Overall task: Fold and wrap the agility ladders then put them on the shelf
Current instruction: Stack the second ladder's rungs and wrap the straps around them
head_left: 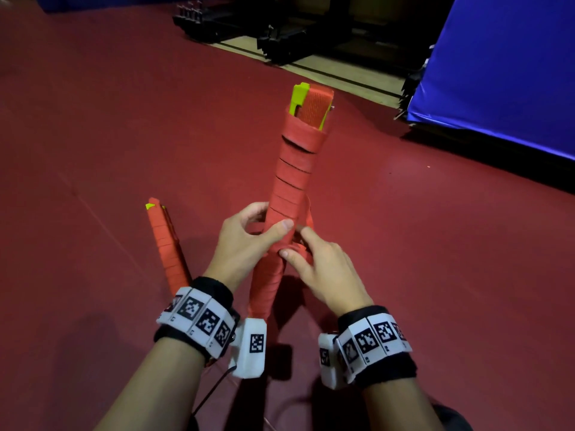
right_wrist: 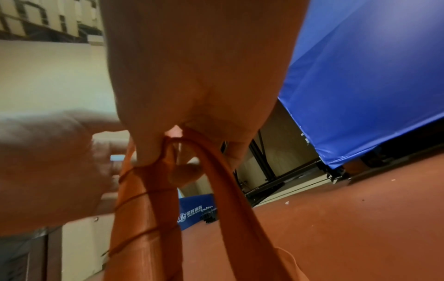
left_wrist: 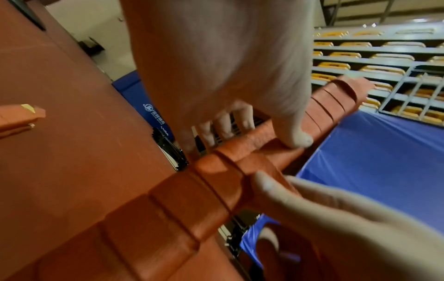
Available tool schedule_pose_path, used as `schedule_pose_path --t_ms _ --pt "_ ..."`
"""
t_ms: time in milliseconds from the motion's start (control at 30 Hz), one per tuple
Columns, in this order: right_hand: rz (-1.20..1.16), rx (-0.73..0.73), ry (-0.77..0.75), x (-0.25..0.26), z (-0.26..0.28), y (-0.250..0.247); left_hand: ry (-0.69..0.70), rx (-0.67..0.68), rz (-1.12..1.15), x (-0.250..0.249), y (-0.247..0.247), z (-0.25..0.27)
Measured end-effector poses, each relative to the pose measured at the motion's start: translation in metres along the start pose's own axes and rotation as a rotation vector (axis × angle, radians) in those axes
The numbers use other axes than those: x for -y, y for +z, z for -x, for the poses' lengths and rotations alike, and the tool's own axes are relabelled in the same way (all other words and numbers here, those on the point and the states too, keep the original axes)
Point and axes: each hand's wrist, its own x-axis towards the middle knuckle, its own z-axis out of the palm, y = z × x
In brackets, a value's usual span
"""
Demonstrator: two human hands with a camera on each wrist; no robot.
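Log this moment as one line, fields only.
phase: wrapping | left hand: grips ladder bundle | right hand: pinches strap | second bundle: on floor

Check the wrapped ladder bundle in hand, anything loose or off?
Yes. On the held ladder bundle, the top strap turns gape apart instead of lying flat, and a strap loop still hangs free by the right hand. The left hand grips mid-bundle. The second bundle on the floor looks tidy.

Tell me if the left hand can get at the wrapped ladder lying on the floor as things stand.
Probably not yet: the left hand grips the ladder bundle being wrapped. The floor ladder lies just to its left, nothing between, so once it lets go, likely yes.
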Motion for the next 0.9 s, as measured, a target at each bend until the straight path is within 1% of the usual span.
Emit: schedule_pose_path --t_ms 67,100,167,200,300,367,433,500,567,667,733,800,833,900 --pt "0.014 -0.038 -0.004 -0.001 -0.001 0.000 0.057 -0.096 -0.103 0.002 0.005 0.004" --pt "0.024 -0.047 -0.008 -0.002 -0.002 -0.002 0.075 -0.123 -0.168 0.002 0.008 0.005" --pt "0.013 -0.042 -0.008 -0.001 -0.003 -0.006 0.090 -0.137 -0.261 0.000 0.010 0.006" --pt "-0.019 -0.031 -0.002 0.000 -0.002 -0.007 0.089 -0.143 -0.272 -0.001 0.011 0.006" --pt "-0.142 -0.014 0.026 -0.005 0.001 -0.012 0.079 -0.153 -0.208 -0.001 0.006 0.001" --pt "-0.178 -0.045 0.020 -0.009 0.001 -0.014 0.060 -0.157 -0.162 0.001 0.003 -0.001" --pt "-0.166 -0.095 -0.023 -0.013 0.000 -0.015 0.037 -0.151 -0.131 0.002 0.001 -0.003" --pt "-0.145 -0.140 -0.045 -0.013 -0.002 -0.015 0.030 -0.128 -0.104 -0.001 0.001 -0.002" --pt "-0.143 -0.161 -0.032 -0.012 -0.002 -0.015 0.041 -0.089 -0.084 -0.003 0.003 0.000" --pt "-0.160 -0.140 -0.016 -0.010 -0.002 -0.015 0.061 -0.020 -0.052 -0.005 0.005 0.006" --pt "-0.221 -0.088 0.006 -0.010 -0.001 -0.016 0.084 0.038 0.001 -0.008 0.005 0.009" --pt "-0.337 -0.060 0.028 -0.011 -0.001 -0.017 0.092 0.094 0.067 -0.012 0.002 0.008" --pt "-0.385 -0.075 0.029 -0.011 -0.001 -0.016 0.083 0.125 0.105 -0.014 -0.001 0.006" --pt "-0.417 -0.148 -0.004 -0.013 0.000 -0.014 0.053 0.187 0.167 -0.015 -0.007 -0.001"
